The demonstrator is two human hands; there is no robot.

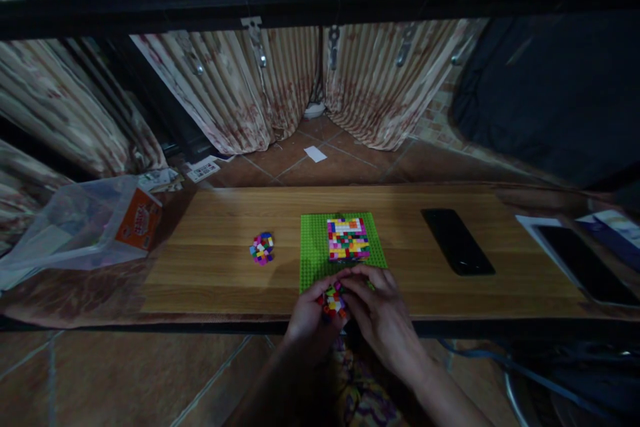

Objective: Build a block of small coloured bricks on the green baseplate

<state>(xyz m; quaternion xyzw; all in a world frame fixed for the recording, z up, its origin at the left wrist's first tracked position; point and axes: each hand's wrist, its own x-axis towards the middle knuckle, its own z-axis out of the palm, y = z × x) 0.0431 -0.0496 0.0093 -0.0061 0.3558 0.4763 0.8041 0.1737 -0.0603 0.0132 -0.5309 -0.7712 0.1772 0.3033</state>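
Note:
Near the front edge of the wooden board, my left hand [306,315] is cupped around a small heap of colourful toy bricks [334,301]. My right hand [376,300] bends over the same heap, its fingertips among the bricks; whether it pinches a single brick is hidden. Just beyond both hands lies a green baseplate [313,247]. On its right part stands a block of multicoloured bricks [348,239], set in rows. To the left of the baseplate, a loose pile of small bricks [262,248] rests on the wood.
A black phone [457,241] lies on the wooden board [210,280], right of the baseplate. Farther right is another dark-screened device [585,260] on white paper. A clear plastic container [75,227] with an orange label stands at the left. Striped curtains [280,87] hang behind.

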